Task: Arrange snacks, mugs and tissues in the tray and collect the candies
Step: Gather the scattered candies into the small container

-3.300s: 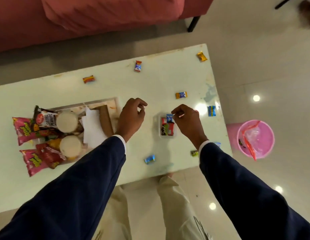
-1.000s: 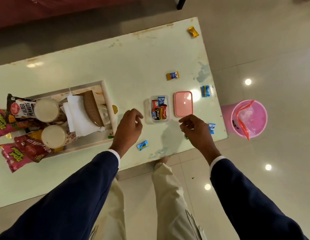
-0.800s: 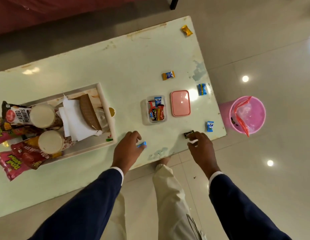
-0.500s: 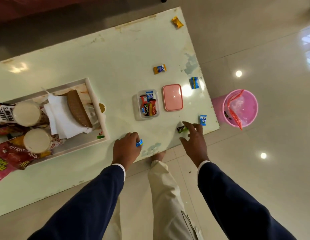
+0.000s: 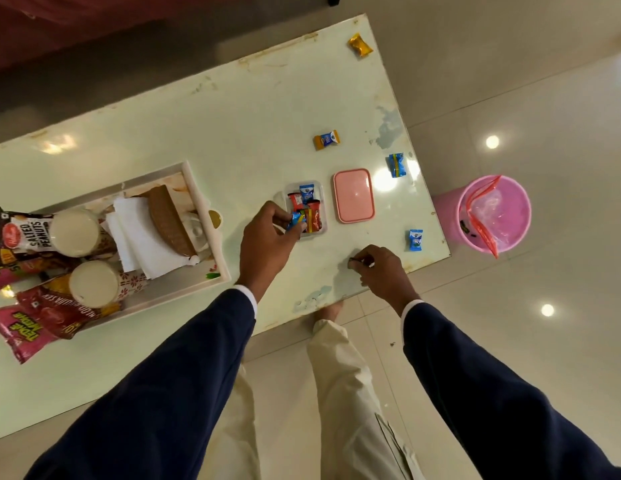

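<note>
My left hand (image 5: 267,245) pinches a blue candy (image 5: 295,219) at the left rim of a small clear box (image 5: 321,195) that holds several wrapped candies. My right hand (image 5: 380,271) is closed on a small dark candy (image 5: 352,260) near the table's front edge. The box's pink lid (image 5: 354,195) lies just right of it. Loose candies remain on the table: a blue one (image 5: 416,240), another blue one (image 5: 396,164), an orange one (image 5: 325,140) and a gold one (image 5: 360,46). The white tray (image 5: 201,199) at left holds two mugs (image 5: 73,232), tissues (image 5: 139,233) and snack packets (image 5: 23,233).
A pink bin (image 5: 492,213) stands on the floor off the table's right end. Pink and red snack packets (image 5: 28,329) overhang the tray's left side. A small gold round object (image 5: 215,218) sits by the tray's right wall. My legs are below the table's front edge.
My left hand picked up the blue candy near the front edge and carried it up to the clear box. My right hand closed on the dark candy by the edge.
</note>
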Tool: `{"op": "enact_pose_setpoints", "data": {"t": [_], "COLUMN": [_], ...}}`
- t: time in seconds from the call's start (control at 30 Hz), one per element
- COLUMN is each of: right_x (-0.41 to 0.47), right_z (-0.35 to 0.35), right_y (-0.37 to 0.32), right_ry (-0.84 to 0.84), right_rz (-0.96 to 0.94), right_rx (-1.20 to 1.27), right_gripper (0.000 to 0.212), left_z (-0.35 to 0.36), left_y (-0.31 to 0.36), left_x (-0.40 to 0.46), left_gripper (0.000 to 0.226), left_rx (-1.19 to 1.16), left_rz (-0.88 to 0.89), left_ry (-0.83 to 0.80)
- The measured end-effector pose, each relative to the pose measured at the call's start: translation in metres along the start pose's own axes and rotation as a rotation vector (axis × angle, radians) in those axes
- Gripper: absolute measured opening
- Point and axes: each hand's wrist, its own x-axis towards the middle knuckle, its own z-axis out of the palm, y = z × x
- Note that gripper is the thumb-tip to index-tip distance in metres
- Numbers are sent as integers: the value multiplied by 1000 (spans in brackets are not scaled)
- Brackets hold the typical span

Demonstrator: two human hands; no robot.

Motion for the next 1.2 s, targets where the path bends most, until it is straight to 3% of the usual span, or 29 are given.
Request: {"op": "enact_pose_setpoints", "data": {"t": [0.17, 0.33, 0.5, 0.67, 0.8, 0.93, 1.07, 1.13, 1.2], "right_x": [-5, 7, 18, 14, 12, 21, 42, 56, 62], "right_z": [-4, -3, -1, -26, -59, -73, -75, -82, -93], "right_y": [-34, -73, -84, -37, 16, 46, 54, 56, 54], "right_ry": [1, 43, 198, 396, 543, 389, 306, 252, 178], "right_rz": [-24, -147, -135, -57, 42, 91, -100, -117, -34], "right_rx": [476, 406, 302, 240, 80, -84, -254, -118, 222], "right_gripper": [13, 11, 16, 13, 31, 53, 27, 17, 15], "left_z": [9, 6, 0, 9, 30, 59, 99, 119, 137], "left_y": [9, 5, 3, 20, 42, 67, 101, 116, 127], "left_x": [15, 12, 10, 14, 21, 35, 57, 72, 87], "left_gripper": [34, 15, 24, 17, 19, 28, 34, 43, 55], "left_rx": [241, 139, 125, 102, 163, 283, 492, 559, 652], "left_rz": [6, 14, 38, 165, 361, 473, 535, 556, 571], "left_ry": [42, 63, 25, -26, -127, -226, -300, -303, -285]}}
